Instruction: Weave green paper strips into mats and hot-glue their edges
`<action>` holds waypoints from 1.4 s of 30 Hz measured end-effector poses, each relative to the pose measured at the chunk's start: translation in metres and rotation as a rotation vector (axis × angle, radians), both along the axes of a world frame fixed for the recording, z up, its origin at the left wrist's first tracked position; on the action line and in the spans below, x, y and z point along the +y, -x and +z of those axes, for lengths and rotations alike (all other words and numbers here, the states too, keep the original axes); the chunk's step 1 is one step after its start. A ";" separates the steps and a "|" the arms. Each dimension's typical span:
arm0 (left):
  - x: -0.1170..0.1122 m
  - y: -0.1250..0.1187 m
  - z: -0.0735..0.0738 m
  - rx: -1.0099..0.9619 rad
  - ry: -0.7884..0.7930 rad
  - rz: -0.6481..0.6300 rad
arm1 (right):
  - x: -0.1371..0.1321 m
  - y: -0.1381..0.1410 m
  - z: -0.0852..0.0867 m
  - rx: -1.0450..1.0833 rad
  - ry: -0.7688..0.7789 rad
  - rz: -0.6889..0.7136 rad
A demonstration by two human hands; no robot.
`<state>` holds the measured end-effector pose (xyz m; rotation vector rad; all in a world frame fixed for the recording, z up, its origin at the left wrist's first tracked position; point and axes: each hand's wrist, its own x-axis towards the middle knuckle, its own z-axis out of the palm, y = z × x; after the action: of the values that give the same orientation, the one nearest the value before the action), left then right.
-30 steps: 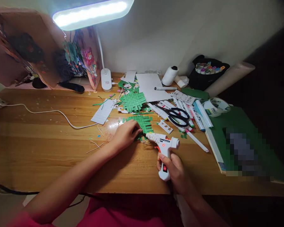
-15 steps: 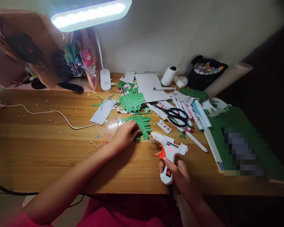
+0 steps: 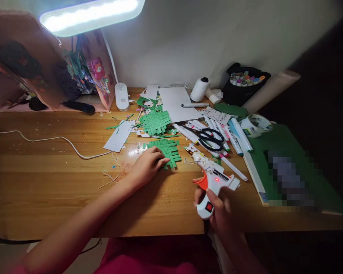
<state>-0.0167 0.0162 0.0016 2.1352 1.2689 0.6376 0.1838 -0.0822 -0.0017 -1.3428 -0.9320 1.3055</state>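
My right hand [image 3: 220,207] is wrapped round the grip of a white glue gun [image 3: 217,179] with an orange trigger and a lit red light. Its nozzle points up and left, apart from a mat woven from green paper strips [image 3: 170,150]. My left hand [image 3: 149,163] lies at that mat's lower left edge, fingers curled and thumb on the paper; the fingertips are partly hidden. Just behind it lies a second woven green paper mat [image 3: 155,122]. A white card strip with cut-out shapes [image 3: 193,148] lies by the nozzle.
Black-handled scissors [image 3: 210,140] lie across several markers [image 3: 237,139]. Behind stand a thread cone [image 3: 200,90] and a black marker bag [image 3: 247,91]. A tape roll [image 3: 255,125] sits by a green board [image 3: 286,167]. A white cable [image 3: 65,140] crosses the left side beneath a lamp [image 3: 93,17].
The glue gun has moved right and its nozzle has come away from the woven mat's edge. My left hand stays at the mat, its thumb now more stretched out. The camera view has shifted slightly.
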 end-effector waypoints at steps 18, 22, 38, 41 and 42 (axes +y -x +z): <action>-0.004 -0.012 0.012 0.346 -0.171 -0.041 | 0.000 -0.003 0.000 -0.022 0.040 -0.022; 0.001 -0.016 0.009 0.342 -0.186 -0.062 | 0.000 -0.003 -0.003 -0.003 0.075 -0.049; 0.012 -0.016 -0.002 0.053 -0.034 0.104 | -0.007 0.003 -0.007 -0.139 0.215 0.008; 0.012 -0.016 -0.001 0.050 -0.032 0.105 | -0.008 0.004 -0.008 -0.170 0.226 -0.020; 0.012 -0.016 -0.001 0.050 -0.030 0.104 | -0.008 0.004 -0.009 -0.172 0.229 -0.020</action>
<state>-0.0005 0.0280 0.0008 2.1325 1.4133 0.6543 0.1794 -0.0906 -0.0107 -1.6581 -0.9024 1.3276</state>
